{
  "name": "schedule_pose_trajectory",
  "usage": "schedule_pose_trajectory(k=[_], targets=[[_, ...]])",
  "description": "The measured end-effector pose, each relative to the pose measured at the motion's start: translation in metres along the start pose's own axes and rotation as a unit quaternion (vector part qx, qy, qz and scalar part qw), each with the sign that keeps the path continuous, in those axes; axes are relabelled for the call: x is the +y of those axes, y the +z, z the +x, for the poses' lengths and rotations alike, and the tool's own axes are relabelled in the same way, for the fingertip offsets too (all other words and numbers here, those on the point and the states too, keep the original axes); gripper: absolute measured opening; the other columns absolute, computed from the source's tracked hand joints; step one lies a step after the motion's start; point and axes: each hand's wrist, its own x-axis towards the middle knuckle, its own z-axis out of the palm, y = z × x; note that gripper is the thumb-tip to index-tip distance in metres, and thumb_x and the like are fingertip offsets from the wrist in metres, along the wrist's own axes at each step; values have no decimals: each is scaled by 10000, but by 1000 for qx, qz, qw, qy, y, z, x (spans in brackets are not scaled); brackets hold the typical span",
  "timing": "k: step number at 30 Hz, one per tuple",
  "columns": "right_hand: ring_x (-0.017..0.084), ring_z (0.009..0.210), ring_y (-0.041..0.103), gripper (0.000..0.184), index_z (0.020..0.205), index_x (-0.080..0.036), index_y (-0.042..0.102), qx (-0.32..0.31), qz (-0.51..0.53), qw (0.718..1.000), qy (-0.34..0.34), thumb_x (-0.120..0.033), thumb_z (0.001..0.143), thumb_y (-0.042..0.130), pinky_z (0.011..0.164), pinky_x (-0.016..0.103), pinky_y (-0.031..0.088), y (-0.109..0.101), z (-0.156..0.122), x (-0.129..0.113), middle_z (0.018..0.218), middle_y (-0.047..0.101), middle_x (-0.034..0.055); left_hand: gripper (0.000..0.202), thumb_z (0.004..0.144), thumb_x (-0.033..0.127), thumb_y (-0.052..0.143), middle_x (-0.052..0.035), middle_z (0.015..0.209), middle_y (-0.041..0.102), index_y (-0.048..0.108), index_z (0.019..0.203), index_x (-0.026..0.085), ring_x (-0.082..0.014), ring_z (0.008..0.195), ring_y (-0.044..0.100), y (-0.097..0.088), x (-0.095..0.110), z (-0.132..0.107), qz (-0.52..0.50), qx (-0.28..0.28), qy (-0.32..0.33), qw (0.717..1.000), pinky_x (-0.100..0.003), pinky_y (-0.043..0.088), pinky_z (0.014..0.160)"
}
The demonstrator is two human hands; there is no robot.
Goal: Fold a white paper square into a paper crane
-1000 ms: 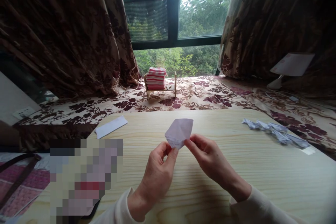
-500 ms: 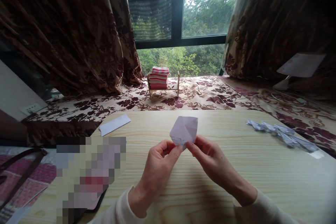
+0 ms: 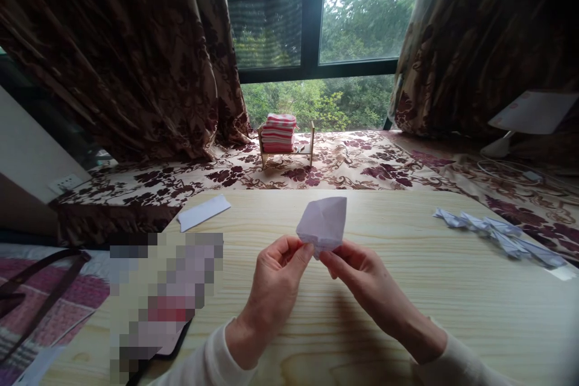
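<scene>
A small piece of folded white paper (image 3: 322, 221) with visible creases is held up above the table, between my two hands. My left hand (image 3: 275, 289) pinches its lower left corner between thumb and fingers. My right hand (image 3: 368, 283) is closed on the lower right edge, the thumb in front and the fingers partly hidden behind the paper. Along the bottom of the paper runs a narrow folded strip, and a small tip sticks down between the two thumbs.
On the light wooden table (image 3: 384, 325) lie a stack of white paper strips (image 3: 204, 212) at left and several folded paper pieces (image 3: 502, 232) at right. A blurred-out flat object (image 3: 167, 301) lies front left. Beyond are a small rack (image 3: 311, 145) with folded striped cloths (image 3: 278, 132) and a lamp (image 3: 531, 111).
The right thumb has slid slightly down and left along the paper's lower edge. The paper is tilted a little differently, showing its bottom fold more. The whole view has shifted slightly.
</scene>
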Motion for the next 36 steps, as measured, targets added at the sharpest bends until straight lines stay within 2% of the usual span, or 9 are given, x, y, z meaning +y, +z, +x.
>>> schedule_pose_trajectory(k=[3, 7, 11, 16, 21, 26, 29, 32, 36], targets=[[138, 600, 558, 328, 683, -171, 644, -5, 8, 1000, 19, -481, 791, 643, 576, 253, 470, 1, -1, 2, 608, 611, -3, 201, 726, 301, 709, 33, 619, 587, 612, 631, 154, -111, 657, 510, 0, -1, 0, 0, 0, 2, 1000, -222, 410, 666], [193, 776, 628, 294, 833, -171, 694, -26, 32, 999, 18, -458, 814, 634, 732, 304, 498, 2, -3, 7, 779, 701, 39, 159, 730, 282, 697, 7, 657, 615, 646, 678, 141, -131, 687, 528, -2, -3, 1, 26, -19, -24, 999, -245, 414, 693], [213, 857, 625, 294, 920, -169, 695, -41, 20, 999, 23, -439, 836, 614, 811, 333, 486, 2, -3, 10, 868, 710, 55, 124, 712, 247, 690, -16, 660, 624, 660, 686, 129, -163, 713, 550, -3, -3, 1, 38, -20, -37, 998, -289, 425, 742], [189, 772, 590, 272, 803, -173, 649, -37, 3, 999, 38, -439, 834, 605, 850, 344, 466, 0, -2, 9, 760, 654, 31, 187, 685, 288, 706, 1, 594, 592, 644, 597, 136, -132, 651, 495, 0, 2, 2, -6, -7, -49, 999, -257, 397, 679], [175, 710, 550, 278, 720, -180, 597, -30, -15, 998, 47, -441, 816, 601, 799, 334, 465, 1, -2, 7, 672, 576, 8, 277, 647, 297, 725, 29, 500, 502, 578, 463, 152, -106, 587, 419, -3, 2, 8, -1, 41, -63, 997, -240, 337, 612], [172, 682, 542, 295, 649, -182, 567, -1, -23, 999, 48, -437, 787, 621, 625, 273, 449, 0, -3, 8, 618, 558, 3, 237, 682, 352, 715, 33, 540, 511, 666, 572, 147, -108, 607, 422, -13, 0, 17, -14, 80, -47, 996, -255, 354, 667], [158, 656, 551, 289, 697, -172, 619, 10, -4, 999, 48, -448, 784, 637, 607, 261, 450, 0, -2, 9, 638, 604, 5, 294, 701, 404, 716, 26, 558, 532, 678, 583, 138, -104, 605, 435, -10, 0, 13, -7, 23, -64, 998, -254, 365, 669], [189, 777, 607, 295, 791, -168, 683, -17, 30, 998, 47, -461, 787, 649, 754, 302, 477, 2, -1, 11, 757, 685, 34, 223, 690, 339, 736, 8, 572, 592, 702, 616, 132, -130, 658, 514, -4, 0, 7, -16, -39, -79, 996, -258, 403, 715], [211, 821, 627, 315, 844, -167, 724, -23, 51, 997, 61, -470, 777, 672, 808, 334, 469, 4, 0, 15, 800, 715, 44, 190, 697, 310, 734, -19, 628, 671, 720, 634, 131, -157, 698, 575, -2, -1, 4, -12, -33, -74, 997, -271, 439, 756]])
